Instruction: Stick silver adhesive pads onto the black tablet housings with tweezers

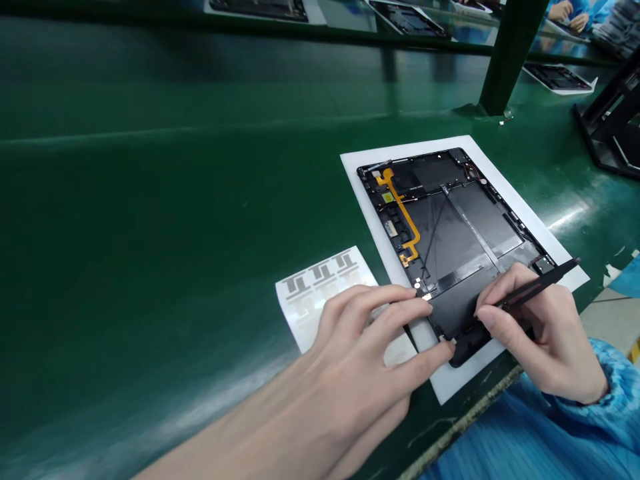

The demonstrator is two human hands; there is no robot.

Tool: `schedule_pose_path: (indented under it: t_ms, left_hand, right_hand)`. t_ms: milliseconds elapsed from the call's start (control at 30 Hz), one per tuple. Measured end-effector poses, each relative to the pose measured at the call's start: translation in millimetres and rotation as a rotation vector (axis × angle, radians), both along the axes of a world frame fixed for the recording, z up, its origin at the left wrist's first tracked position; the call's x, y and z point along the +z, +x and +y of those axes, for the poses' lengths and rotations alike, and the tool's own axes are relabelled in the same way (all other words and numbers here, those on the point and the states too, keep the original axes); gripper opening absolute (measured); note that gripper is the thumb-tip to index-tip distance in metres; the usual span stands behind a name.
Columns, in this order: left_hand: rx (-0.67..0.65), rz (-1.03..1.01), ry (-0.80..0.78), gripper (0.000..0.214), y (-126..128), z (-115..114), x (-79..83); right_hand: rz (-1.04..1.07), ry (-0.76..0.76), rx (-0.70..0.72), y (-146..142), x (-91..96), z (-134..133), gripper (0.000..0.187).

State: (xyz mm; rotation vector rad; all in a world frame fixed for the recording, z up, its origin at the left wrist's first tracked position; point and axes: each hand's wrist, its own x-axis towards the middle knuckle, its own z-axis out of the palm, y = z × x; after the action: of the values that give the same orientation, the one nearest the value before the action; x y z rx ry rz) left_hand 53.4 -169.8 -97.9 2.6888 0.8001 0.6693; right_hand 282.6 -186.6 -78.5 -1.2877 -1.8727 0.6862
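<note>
An opened tablet point(450, 227), back cover off, lies on a white sheet point(520, 200) near the front edge of the green bench. An orange flex cable point(403, 217) runs down its left side. My right hand point(540, 340) pinches black tweezers point(537, 288) like a pen, their tip down at the tablet's near corner. My left hand point(370, 347) lies flat with fingers stretched out, fingertips touching the tablet's near left edge. Under the left hand lies a white sticker sheet point(320, 283) with grey T-shaped pieces.
The green conveyor surface point(150, 200) stretches left and back. A green post point(510, 60) stands behind the tablet. More opened tablets on white sheets point(560, 77) sit at the back. A black stand point(610, 127) is at the right. Another person's hands point(570, 13) work at the far right.
</note>
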Motion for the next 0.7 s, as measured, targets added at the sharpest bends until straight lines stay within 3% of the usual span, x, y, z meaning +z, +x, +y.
schedule_pose_path:
  t_ms: [167, 700]
  left_hand:
    - [-0.001, 0.009, -0.009, 0.048, -1, 1, -0.1]
    - [-0.019, -0.001, -0.002, 0.051, -4, 4, -2.7]
  right_hand:
    - [0.006, 0.001, 0.004, 0, -0.7, 1, 0.012]
    - [0.001, 0.075, -0.176, 19, -5.0, 4, 0.011]
